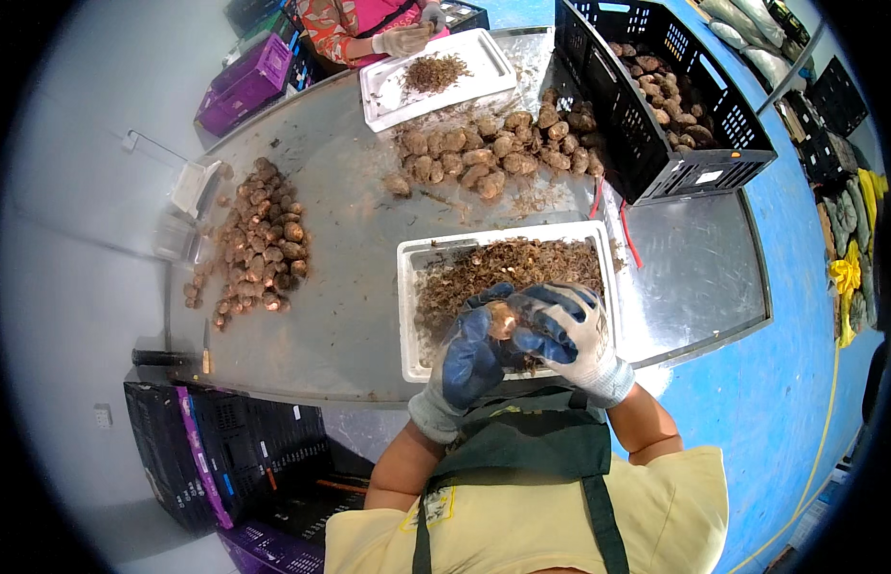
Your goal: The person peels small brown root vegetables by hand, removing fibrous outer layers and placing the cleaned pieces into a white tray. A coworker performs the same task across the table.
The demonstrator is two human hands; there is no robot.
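A brown taro corm (501, 321) with a pale patch is held between my two hands, above a white foam tray (609, 294). My left hand (468, 362), in a blue-coated work glove, grips it from the left. On the other side, the fingers of my right hand (571, 323), gloved alike, close against it and partly hide it. Brown fibrous peelings (517, 262) fill much of the tray beneath. Beyond the tray lies a heap of rough, fibrous taro corms (481, 154). Another pile of cleaner-looking corms (262, 237) rests at the table's left.
Across the metal table (338, 287), a co-worker's gloved hands (409, 37) are above a second foam tray (445, 104) with peelings. A black crate (689, 172) of corms stands at the right. A knife (206, 351) lies near the left edge; stacked crates (230, 438) stand below.
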